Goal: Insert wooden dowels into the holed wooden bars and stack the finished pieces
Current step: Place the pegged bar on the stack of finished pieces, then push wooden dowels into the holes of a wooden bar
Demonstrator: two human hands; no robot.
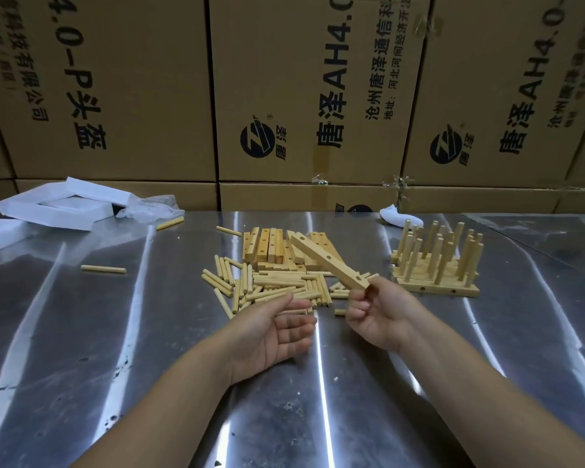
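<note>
My right hand (375, 315) pinches the near end of a holed wooden bar (325, 258), which slants up and away to the left above the table. My left hand (281, 329) hovers palm up beside it, fingers relaxed, holding nothing. A loose pile of wooden dowels (271, 287) lies just beyond my left hand. Behind the dowels sits a heap of holed bars (267, 246). To the right stands the stack of finished pieces (436, 265), bars with dowels sticking upright.
The metal table (115, 332) carries stray dowels at the left (103, 269) and at the back (169, 223). White foam pieces (58, 206) and a plastic bag (152, 206) lie at the back left. Cardboard boxes (301, 96) wall off the far edge.
</note>
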